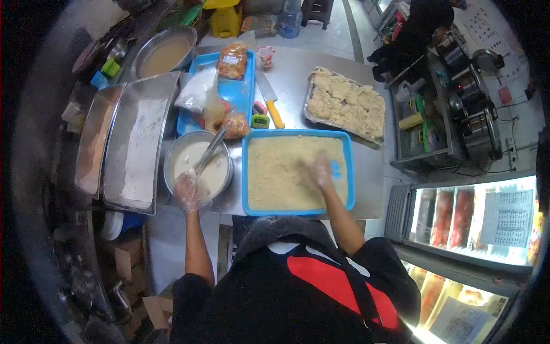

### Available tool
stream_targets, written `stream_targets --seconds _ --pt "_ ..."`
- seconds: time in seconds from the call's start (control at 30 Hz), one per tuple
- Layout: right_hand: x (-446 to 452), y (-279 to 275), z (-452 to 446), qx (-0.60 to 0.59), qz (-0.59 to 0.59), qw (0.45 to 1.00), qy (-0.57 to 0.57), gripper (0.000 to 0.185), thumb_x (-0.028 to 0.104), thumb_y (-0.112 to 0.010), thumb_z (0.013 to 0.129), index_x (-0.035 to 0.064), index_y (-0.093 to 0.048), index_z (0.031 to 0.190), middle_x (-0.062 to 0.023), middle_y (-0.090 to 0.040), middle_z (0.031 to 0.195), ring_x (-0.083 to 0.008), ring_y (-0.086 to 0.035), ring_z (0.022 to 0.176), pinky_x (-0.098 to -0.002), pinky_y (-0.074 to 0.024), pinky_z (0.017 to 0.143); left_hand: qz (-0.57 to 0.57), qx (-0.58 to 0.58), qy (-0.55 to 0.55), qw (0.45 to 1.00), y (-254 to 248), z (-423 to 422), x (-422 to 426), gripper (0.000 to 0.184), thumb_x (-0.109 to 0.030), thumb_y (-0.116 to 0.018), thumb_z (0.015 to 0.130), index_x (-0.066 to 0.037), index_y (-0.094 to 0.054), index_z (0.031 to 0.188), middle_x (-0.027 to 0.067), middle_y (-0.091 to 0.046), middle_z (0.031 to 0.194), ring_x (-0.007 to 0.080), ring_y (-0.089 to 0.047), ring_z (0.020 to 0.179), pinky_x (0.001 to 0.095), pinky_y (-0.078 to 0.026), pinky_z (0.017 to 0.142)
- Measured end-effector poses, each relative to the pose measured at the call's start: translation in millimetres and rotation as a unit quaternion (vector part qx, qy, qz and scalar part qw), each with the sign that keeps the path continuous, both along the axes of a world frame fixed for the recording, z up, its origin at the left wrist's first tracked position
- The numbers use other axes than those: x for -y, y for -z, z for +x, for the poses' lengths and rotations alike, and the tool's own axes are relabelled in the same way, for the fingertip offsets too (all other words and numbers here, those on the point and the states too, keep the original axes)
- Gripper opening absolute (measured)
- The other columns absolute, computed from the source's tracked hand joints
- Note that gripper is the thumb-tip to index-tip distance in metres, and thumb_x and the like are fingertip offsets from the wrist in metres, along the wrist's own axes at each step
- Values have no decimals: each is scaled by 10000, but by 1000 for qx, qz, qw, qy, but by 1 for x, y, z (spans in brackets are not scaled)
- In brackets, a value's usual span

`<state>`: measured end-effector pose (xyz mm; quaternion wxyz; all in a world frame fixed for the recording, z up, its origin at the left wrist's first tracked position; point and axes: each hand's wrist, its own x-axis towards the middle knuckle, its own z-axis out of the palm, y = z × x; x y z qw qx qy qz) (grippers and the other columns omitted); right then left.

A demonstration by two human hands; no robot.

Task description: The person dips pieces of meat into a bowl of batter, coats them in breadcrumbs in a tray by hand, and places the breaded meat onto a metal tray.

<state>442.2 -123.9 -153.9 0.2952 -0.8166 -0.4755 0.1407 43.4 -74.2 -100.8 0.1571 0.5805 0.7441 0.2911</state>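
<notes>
My left hand point(189, 190), in a clear plastic glove, is closed at the near end of a long metal utensil point(207, 156) that looks like tongs. Below it is a round metal bowl point(230, 172) of thin, cream-coloured batter point(215, 175). My right hand point(318, 171), also gloved, is over the pale crumbs point(272, 178) in a blue tray point(245, 183). Motion smears its fingers, so their grip cannot be made out. Near that hand, a patch of blue tray bottom shows through the crumbs.
A tray of crumb-coated pieces point(346, 103) sits at the back right. Behind the crumbs lie a yellow-handled knife point(275, 113) and a green timer point(260, 121). Bagged food point(233, 61) rests on another blue tray point(245, 94). Deep metal pans point(157, 143) stand left. A person point(421, 34) is at the back right.
</notes>
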Motion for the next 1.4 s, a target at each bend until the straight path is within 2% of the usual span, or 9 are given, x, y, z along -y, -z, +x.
stream_targets --seconds 0.13,0.33,0.6,0.73,0.8,0.97,1.03,1.23,1.4 --pt "8 130 51 139 -86 966 -199 479 380 -564 782 14 -547 1090 -208 -533 1074 -281 -448 1073 -366 -327 937 118 -39 94 988 27 -15 1 291 -266 -550 794 -21 -609 941 194 -611 864 330 -595 820 387 -456 707" --pt "15 -83 12 -172 -36 984 -36 634 347 -713 665 -35 -476 1113 -199 -519 1132 -328 -532 970 -400 -420 836 4 82 -8 997 -2 5 4 263 -189 -568 772 5 -596 948 153 -617 873 271 -599 820 342 -461 727" --pt "59 3 -6 147 23 973 -177 867 386 -714 657 15 -287 1314 -193 -410 1259 -358 -405 1150 -417 -321 960 -33 13 -22 999 -24 15 3 268 -147 -558 747 9 -585 964 157 -612 876 270 -592 812 329 -457 729" --pt "57 51 -6 155 -57 972 -167 719 348 -642 706 19 -361 1280 -193 -340 1325 -371 -307 1208 -458 -211 1020 46 12 34 998 3 -3 3 273 -184 -583 736 2 -593 935 168 -613 871 304 -594 787 351 -465 699" --pt "43 52 13 -101 -71 987 -104 613 322 -625 714 32 -440 1221 -201 -382 1293 -358 -351 1184 -453 -246 1002 57 -9 50 997 6 -8 4 279 -215 -586 741 0 -600 919 177 -614 853 321 -594 780 371 -463 693" --pt "24 25 17 160 4 968 -194 448 275 -608 749 18 -529 1107 -183 -567 1063 -276 -566 933 -342 -450 792 44 16 -8 999 7 -2 2 271 -233 -588 753 -6 -621 897 191 -617 835 330 -596 790 385 -464 703" --pt "-2 -59 0 -192 -91 965 -154 350 248 -551 779 31 -568 1053 -185 -574 1038 -279 -565 938 -356 -439 816 32 14 -13 999 1 2 3 257 -222 -583 756 -8 -630 890 196 -617 845 326 -598 795 384 -466 710" --pt "-37 -71 -29 9 36 973 -228 478 374 -496 816 39 -490 1157 -177 -480 1197 -259 -444 1130 -382 -360 914 86 -174 110 975 27 -18 -1 166 -145 -481 827 -34 -584 896 126 -605 837 276 -589 768 362 -470 667" --pt "-8 0 -73 306 -21 901 -307 710 531 -408 806 50 -306 1318 -152 -251 1393 -277 -212 1299 -533 -184 1004 -29 5 43 999 55 -31 -6 317 -225 -469 834 18 -581 1004 211 -582 1003 336 -560 922 392 -438 811"
